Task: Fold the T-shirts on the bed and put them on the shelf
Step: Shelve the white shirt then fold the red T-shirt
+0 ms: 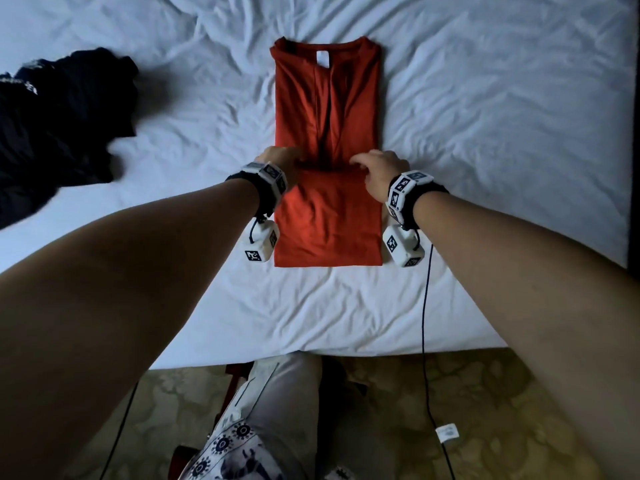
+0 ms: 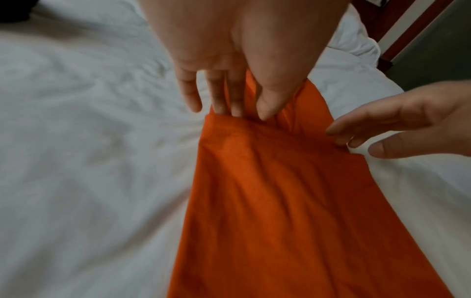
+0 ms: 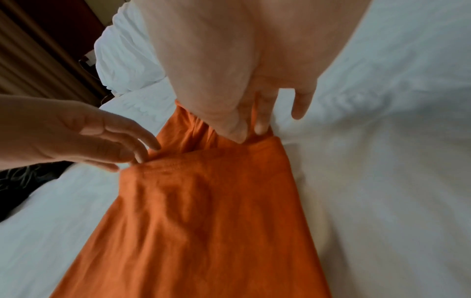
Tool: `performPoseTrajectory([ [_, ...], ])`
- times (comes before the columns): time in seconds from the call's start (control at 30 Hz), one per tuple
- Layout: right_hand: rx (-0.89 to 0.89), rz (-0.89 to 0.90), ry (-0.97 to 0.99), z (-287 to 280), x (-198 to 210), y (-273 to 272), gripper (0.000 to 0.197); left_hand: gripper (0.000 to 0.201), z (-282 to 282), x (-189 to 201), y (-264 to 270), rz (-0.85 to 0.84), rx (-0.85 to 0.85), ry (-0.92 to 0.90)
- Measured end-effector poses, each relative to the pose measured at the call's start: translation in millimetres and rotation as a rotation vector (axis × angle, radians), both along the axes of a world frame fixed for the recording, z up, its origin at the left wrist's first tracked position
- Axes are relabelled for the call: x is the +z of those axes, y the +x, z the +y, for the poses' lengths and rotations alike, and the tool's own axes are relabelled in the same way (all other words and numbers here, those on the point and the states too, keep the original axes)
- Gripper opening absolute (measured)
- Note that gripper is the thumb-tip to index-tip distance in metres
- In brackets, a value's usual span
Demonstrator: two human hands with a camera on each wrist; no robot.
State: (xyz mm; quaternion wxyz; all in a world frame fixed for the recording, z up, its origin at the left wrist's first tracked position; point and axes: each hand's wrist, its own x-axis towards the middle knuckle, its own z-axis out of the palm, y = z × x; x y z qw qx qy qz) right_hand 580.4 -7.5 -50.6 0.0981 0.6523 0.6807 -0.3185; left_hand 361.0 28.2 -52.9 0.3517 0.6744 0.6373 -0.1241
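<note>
Far left on the bed [image 1: 485, 133], a dark garment [image 1: 59, 126] lies crumpled in a heap, well apart from the work area.

Centre of the white sheet: the orange T-shirt [image 1: 329, 109] lies flat, sides already folded in to a narrow strip, collar at the far end with a white label [image 1: 322, 59] showing. The near end is folded up over the body; its hem edge runs across the strip at about the middle, where both my hands sit.

My left hand [image 1: 277, 159] is at the left corner of that hem edge. In the left wrist view its fingers [image 2: 221, 96] are extended, tips down on the cloth at the edge, thumb alongside. It presses rather than grips, as far as I can see.

My right hand [image 1: 381, 168] is at the right corner. In the right wrist view its fingers [image 3: 260, 119] and thumb point down onto the hem edge, little finger lifted clear over the sheet. I cannot tell whether thumb and fingers pinch the cloth or only press it.

Marker bands and white tracker cubes [image 1: 403, 245] hang at both wrists, with a dark cable [image 1: 425, 323] trailing off the right one.
</note>
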Motion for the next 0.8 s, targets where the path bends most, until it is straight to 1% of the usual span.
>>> performPoseTrajectory([
  [0.07,-0.062,0.020,0.058,-6.4,-1.2,2.4,0.050,0.042,-6.1,0.0,-5.4,-0.012,0.086,0.044],
  [0.13,-0.207,0.062,0.110,-16.2,-1.4,5.9,0.046,0.042,-16.1,2.0,-12.5,-0.032,0.196,0.088],
  [0.2,-0.365,0.099,0.123,-27.9,-1.2,9.0,0.040,0.036,-32.0,4.2,-20.1,-0.054,0.350,0.078],
  [0.23,-0.437,0.113,0.090,-34.9,-0.4,10.7,0.036,0.032,-42.4,3.2,-24.2,-0.049,0.429,0.035],
  [0.3,-0.568,0.108,-0.050,-52.6,-1.3,15.2,0.027,0.030,-62.9,-2.2,-32.6,-0.035,0.551,-0.099],
  [0.37,-0.630,0.104,-0.234,-74.9,-7.2,18.5,0.016,0.028,-85.1,-12.3,-40.8,-0.086,0.639,-0.254],
  [0.4,-0.642,0.119,-0.311,-84.9,-13.6,20.4,0.015,0.025,-94.4,-14.0,-42.2,-0.129,0.665,-0.325],
  [0.47,-0.673,0.179,-0.407,-105.5,-27.3,22.7,0.019,0.023,-113.8,-16.8,-45.2,-0.177,0.694,-0.458],
  [0.53,-0.749,0.228,-0.450,-124.0,-28.4,21.1,0.016,0.027,-132.4,-16.5,-46.6,-0.173,0.683,-0.521],
  [0.6,-0.790,0.236,-0.464,-137.8,-22.8,18.1,0.016,0.037,-145.9,-24.1,-50.7,-0.111,0.615,-0.527],
  [0.63,-0.801,0.241,-0.462,-142.8,-19.8,17.3,0.017,0.036,-150.4,-28.6,-53.1,-0.087,0.587,-0.523],
  [0.7,-0.849,0.277,-0.460,-149.0,-14.9,14.7,0.016,0.027,-155.6,-40.0,-58.2,-0.089,0.587,-0.504],
  [0.77,-0.917,0.322,-0.491,-152.3,-9.6,12.5,0.012,0.022,-155.1,-37.8,-58.1,-0.082,0.596,-0.501],
  [0.8,-0.966,0.360,-0.516,-152.7,-6.6,12.0,0.013,0.022,-154.3,-37.0,-56.2,-0.083,0.606,-0.517],
])
